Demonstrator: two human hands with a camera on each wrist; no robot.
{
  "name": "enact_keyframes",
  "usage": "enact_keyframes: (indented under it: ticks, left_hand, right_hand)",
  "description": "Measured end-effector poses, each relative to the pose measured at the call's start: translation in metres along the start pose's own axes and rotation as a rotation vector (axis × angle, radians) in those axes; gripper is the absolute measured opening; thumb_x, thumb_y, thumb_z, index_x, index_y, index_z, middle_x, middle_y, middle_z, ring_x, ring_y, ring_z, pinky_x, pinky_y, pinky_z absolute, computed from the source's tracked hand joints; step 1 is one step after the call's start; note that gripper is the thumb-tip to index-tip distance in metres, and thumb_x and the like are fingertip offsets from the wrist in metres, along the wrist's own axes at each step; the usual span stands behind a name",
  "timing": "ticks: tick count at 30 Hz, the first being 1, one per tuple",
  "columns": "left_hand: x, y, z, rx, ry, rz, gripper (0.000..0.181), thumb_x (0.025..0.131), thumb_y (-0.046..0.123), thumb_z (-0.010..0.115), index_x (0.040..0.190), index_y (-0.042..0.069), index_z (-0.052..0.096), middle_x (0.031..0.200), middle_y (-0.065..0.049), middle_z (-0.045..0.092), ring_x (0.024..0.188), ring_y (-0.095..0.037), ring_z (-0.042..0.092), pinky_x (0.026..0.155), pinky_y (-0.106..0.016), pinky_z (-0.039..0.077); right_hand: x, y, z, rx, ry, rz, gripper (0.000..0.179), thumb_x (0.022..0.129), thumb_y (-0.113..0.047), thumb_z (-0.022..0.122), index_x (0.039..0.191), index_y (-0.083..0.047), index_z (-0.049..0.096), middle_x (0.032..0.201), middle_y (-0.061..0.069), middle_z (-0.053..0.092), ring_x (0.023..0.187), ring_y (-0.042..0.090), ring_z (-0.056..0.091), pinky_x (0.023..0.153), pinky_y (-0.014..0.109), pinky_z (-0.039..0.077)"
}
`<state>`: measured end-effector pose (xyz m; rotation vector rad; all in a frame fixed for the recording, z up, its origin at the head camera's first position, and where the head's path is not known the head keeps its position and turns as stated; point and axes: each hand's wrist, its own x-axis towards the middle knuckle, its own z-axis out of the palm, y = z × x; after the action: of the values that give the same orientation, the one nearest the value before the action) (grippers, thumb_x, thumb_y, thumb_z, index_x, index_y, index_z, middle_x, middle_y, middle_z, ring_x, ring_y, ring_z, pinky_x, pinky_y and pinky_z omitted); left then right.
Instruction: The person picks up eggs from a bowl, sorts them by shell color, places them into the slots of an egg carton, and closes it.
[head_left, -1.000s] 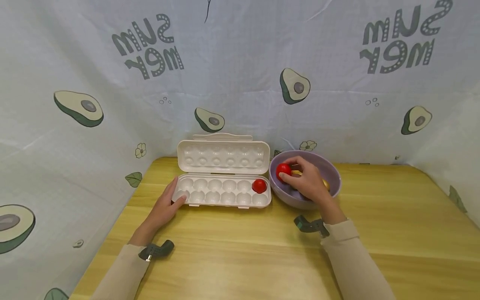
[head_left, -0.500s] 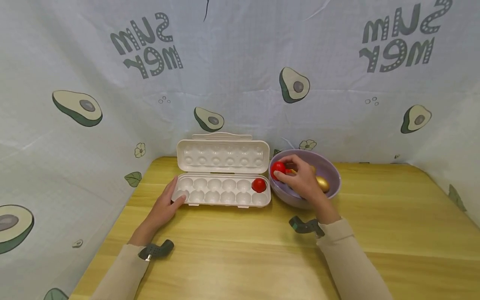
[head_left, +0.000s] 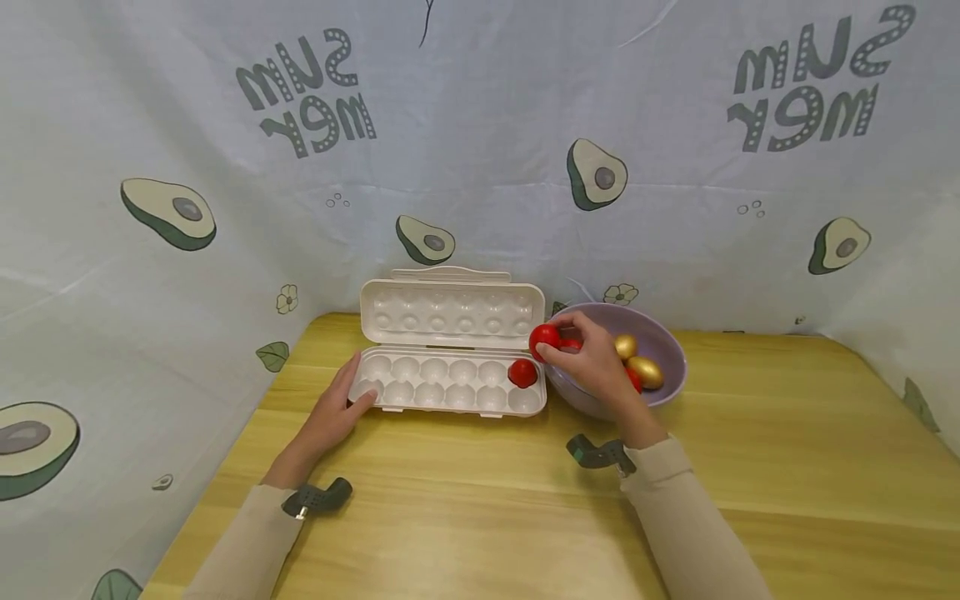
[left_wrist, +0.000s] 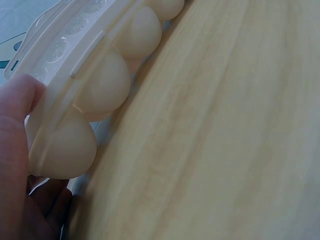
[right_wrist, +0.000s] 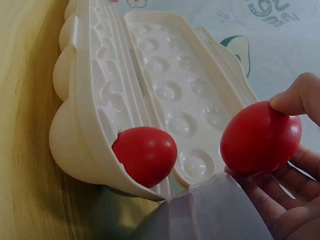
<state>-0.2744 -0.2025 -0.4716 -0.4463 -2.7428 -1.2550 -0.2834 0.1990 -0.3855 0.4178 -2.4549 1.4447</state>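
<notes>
A cream plastic egg carton (head_left: 453, 337) lies with its lid raised against the cloth. My left hand (head_left: 335, 418) grips its left end, thumb over the rim and fingers underneath in the left wrist view. Between the thumb and fingers of my right hand (head_left: 592, 360) is a red egg (right_wrist: 260, 138), held at the left rim of the purple bowl (head_left: 673, 385), beside the carton's right end. Another red egg (right_wrist: 149, 155) sits in the back right cup of the carton. Gold eggs (head_left: 647, 372) and red eggs lie in the bowl, partly hidden by my right hand.
The wooden table (head_left: 465, 500) carries the carton and the bowl side by side near its back edge. Behind it hangs a white cloth (head_left: 495, 183) printed with avocados and lettering.
My right hand has carried the red egg leftward from inside the bowl to its left rim, uncovering more gold and red eggs. My left hand stays on the carton.
</notes>
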Motion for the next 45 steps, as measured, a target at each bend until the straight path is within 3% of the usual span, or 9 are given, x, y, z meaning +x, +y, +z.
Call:
enact_keyframes:
  ticks: [6,13,20,37,45]
  left_hand:
    - [0.000,0.000,0.001,-0.001,0.001,-0.011,0.075,0.099,0.029,0.053,0.155,0.003,0.011,0.158,-0.020,0.016,0.144,-0.038,0.017,0.115,-0.054,0.016]
    - [0.001,-0.001,0.002,-0.003,0.001,-0.013,0.074,0.099,0.030,0.053,0.155,0.003,0.011,0.158,-0.020,0.016,0.144,-0.038,0.017,0.115,-0.055,0.016]
    - [0.000,0.000,0.000,-0.015,-0.001,-0.013,0.075,0.099,0.030,0.053,0.155,0.003,0.011,0.158,-0.019,0.016,0.144,-0.038,0.017,0.115,-0.054,0.017]
    - [0.001,0.003,0.003,-0.030,-0.001,-0.013,0.075,0.099,0.031,0.053,0.155,0.005,0.011,0.159,-0.018,0.015,0.144,-0.037,0.016,0.115,-0.053,0.016]
    - [0.000,0.004,0.002,-0.024,-0.001,-0.034,0.075,0.099,0.030,0.053,0.155,0.005,0.011,0.159,-0.018,0.014,0.145,-0.036,0.016,0.116,-0.053,0.015]
  right_hand:
    - [0.003,-0.003,0.005,-0.007,0.020,-0.010,0.036,0.081,-0.016,0.077,0.110,-0.003,0.061,0.107,0.014,0.067,0.098,0.027,0.064,0.077,0.019,0.054]
    - [0.006,-0.004,0.012,0.010,-0.003,0.032,0.039,0.083,-0.023,0.077,0.113,-0.005,0.061,0.108,0.012,0.065,0.099,0.026,0.060,0.086,0.043,0.053]
    - [0.010,-0.006,0.019,0.054,-0.052,0.066,0.038,0.083,-0.023,0.077,0.113,-0.006,0.061,0.108,0.011,0.064,0.097,0.027,0.063,0.089,0.038,0.053]
    - [0.013,-0.005,0.034,-0.037,-0.079,0.024,0.036,0.082,-0.024,0.078,0.111,-0.011,0.062,0.106,0.007,0.068,0.102,0.024,0.061,0.090,0.044,0.051]
    - [0.014,-0.002,0.040,-0.050,-0.119,-0.029,0.034,0.081,-0.022,0.078,0.109,-0.007,0.063,0.101,0.011,0.067,0.082,0.028,0.068,0.068,0.033,0.058]
